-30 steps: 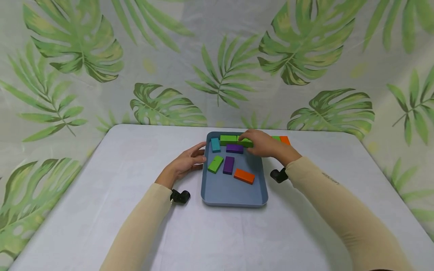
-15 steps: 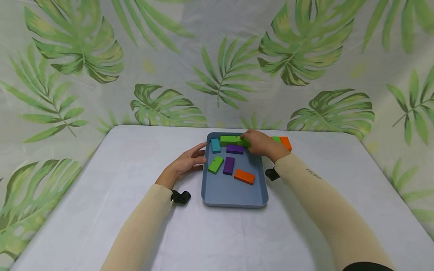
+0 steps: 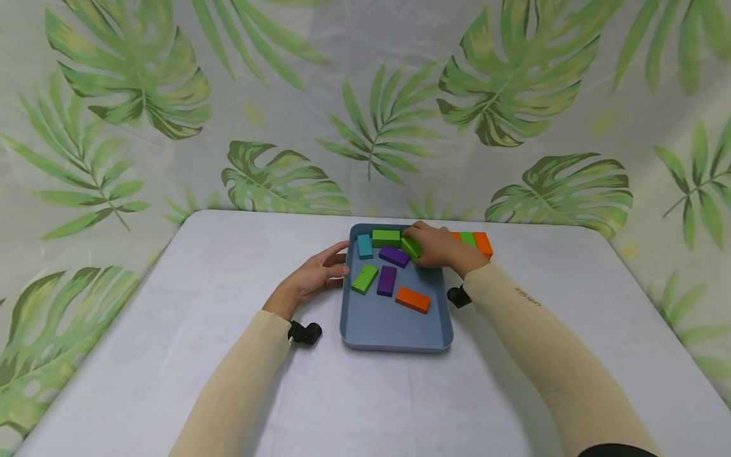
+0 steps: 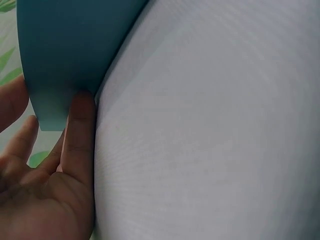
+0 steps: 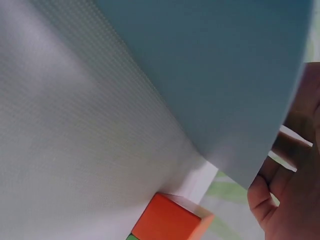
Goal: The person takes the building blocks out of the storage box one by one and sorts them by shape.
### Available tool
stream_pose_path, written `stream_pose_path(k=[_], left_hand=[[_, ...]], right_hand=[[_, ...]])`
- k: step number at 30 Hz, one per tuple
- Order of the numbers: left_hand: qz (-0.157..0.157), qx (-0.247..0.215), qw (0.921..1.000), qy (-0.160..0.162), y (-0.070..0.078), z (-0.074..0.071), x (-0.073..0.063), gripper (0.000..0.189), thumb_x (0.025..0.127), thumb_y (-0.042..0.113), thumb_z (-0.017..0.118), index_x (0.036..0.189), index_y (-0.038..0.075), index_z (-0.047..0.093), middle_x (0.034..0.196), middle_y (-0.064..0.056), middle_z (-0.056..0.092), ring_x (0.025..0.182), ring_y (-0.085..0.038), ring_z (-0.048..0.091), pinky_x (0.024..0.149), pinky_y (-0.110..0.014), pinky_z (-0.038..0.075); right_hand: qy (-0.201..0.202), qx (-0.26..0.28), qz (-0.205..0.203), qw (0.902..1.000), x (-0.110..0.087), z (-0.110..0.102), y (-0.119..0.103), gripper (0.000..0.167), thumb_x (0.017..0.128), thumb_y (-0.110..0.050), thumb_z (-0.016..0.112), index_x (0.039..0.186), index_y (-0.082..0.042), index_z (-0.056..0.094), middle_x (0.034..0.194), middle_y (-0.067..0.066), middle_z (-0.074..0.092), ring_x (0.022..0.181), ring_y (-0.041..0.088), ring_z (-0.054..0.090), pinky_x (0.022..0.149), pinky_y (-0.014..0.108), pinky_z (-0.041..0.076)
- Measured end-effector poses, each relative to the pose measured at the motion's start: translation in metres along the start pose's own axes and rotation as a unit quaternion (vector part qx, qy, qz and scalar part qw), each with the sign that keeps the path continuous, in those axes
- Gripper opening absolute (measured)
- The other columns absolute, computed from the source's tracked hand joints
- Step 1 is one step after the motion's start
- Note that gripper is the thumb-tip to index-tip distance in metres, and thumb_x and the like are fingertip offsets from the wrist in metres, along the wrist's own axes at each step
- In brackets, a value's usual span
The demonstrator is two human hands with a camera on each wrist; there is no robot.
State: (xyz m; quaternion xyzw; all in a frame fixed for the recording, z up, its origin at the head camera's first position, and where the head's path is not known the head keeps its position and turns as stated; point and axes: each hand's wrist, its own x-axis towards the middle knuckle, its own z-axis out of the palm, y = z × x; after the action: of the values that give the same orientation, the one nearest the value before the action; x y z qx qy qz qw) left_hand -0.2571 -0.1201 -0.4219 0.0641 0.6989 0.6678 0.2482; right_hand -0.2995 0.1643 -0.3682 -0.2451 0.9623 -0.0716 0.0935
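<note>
Purple block slewed left of right hand, its pinched green block turning too | alignment seemingly loosened | relaxed left hand touched tray

Right hand pinching a green block over far end of tray. Just left of its fingers: tilted purple block, long green block; teal block further left. Nearer the wearer than that hand: orange block, upright-lying purple block, slanted green block. Left hand touching tray's left side. Block row, orange-green-orange, on table just right of right hand, outside tray.
</note>
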Motion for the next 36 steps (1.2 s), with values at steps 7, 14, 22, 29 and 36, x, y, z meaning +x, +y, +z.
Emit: stream_pose_path(k=[7, 14, 22, 29, 36], left_hand=[[0.001, 0.003, 1.0000, 0.002, 0.000, 0.000, -0.001, 0.069, 0.100, 0.004, 0.054, 0.159, 0.026, 0.025, 0.163, -0.014, 0.029, 0.143, -0.033, 0.041, 0.120, -0.049, 0.034], [0.000, 0.000, 1.0000, 0.002, 0.001, 0.001, 0.000, 0.069, 0.099, 0.005, 0.055, 0.158, 0.028, 0.027, 0.162, -0.012, 0.031, 0.142, -0.032, 0.042, 0.120, -0.049, 0.034], [0.004, 0.007, 1.0000, -0.002, -0.001, -0.001, 0.000, 0.069, 0.100, 0.004, 0.053, 0.159, 0.025, 0.023, 0.162, -0.014, 0.029, 0.143, -0.033, 0.041, 0.120, -0.050, 0.034], [0.009, -0.003, 0.9999, -0.010, -0.003, -0.002, 0.000, 0.070, 0.100, 0.003, 0.052, 0.160, 0.024, 0.022, 0.162, -0.015, 0.029, 0.143, -0.034, 0.040, 0.120, -0.050, 0.033], [0.018, -0.009, 0.9997, -0.012, -0.001, -0.002, -0.002, 0.069, 0.101, 0.003, 0.050, 0.160, 0.024, 0.021, 0.163, -0.015, 0.027, 0.142, -0.034, 0.041, 0.119, -0.051, 0.034]], right_hand=[[0.006, 0.000, 0.004, 1.0000, 0.001, 0.001, 0.004, 0.062, 0.082, -0.013, 0.073, 0.140, -0.005, 0.051, 0.140, 0.019, 0.050, 0.107, 0.034, 0.056, 0.095, 0.054, 0.044], [0.021, 0.037, 0.012, 0.9990, -0.001, -0.002, 0.005, 0.067, 0.077, -0.028, 0.079, 0.134, -0.001, 0.056, 0.128, 0.020, 0.055, 0.104, 0.032, 0.055, 0.092, 0.049, 0.047], [0.051, 0.117, 0.006, 0.9919, -0.008, -0.007, 0.007, 0.069, 0.076, -0.026, 0.078, 0.134, 0.002, 0.052, 0.130, 0.021, 0.051, 0.103, 0.032, 0.051, 0.091, 0.046, 0.048], [0.072, 0.165, -0.014, 0.9835, -0.029, -0.009, 0.005, 0.072, 0.078, -0.021, 0.079, 0.138, 0.000, 0.047, 0.132, 0.018, 0.053, 0.108, 0.033, 0.052, 0.095, 0.047, 0.049], [0.105, 0.209, -0.040, 0.9715, -0.056, -0.015, 0.004, 0.073, 0.080, -0.016, 0.080, 0.141, 0.000, 0.045, 0.136, 0.019, 0.053, 0.118, 0.035, 0.054, 0.098, 0.053, 0.052]])
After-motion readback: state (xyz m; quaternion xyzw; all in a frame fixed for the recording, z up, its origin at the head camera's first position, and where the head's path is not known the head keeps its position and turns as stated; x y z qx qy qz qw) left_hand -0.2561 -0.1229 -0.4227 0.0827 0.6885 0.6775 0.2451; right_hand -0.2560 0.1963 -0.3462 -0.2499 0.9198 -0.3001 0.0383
